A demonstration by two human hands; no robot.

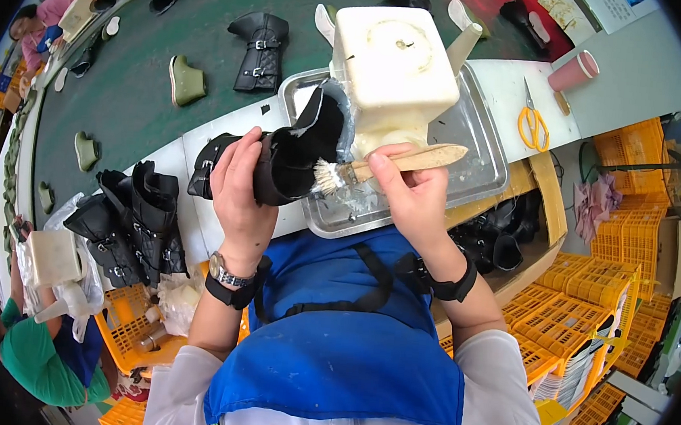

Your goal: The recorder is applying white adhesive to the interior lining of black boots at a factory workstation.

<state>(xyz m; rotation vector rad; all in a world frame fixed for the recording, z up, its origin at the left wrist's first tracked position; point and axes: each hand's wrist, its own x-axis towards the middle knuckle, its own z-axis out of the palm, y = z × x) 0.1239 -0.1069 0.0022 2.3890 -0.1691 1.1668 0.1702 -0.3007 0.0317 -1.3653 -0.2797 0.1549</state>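
Observation:
My left hand (239,191) grips a black boot (290,155) over the near edge of a metal tray, its open shaft facing right. The far rim of the shaft carries a pale, wet-looking smear. In my right hand (416,199) is a brush (434,157) with a worn wooden handle. Its white-coated bristles are close to the boot's opening; whether they touch it I cannot tell. Behind both hands a white plastic jug (398,64) stands in the metal tray (486,164), where whitish residue lies under the brush.
Orange-handled scissors (533,126) and a pink cup (573,71) lie at the right. Several black boots (150,212) stand at the left. A green conveyor (142,114) carries a buckled boot (261,52) and green boots (187,82). Below right are a cardboard box (551,194) and yellow crates (562,313). Co-workers sit left.

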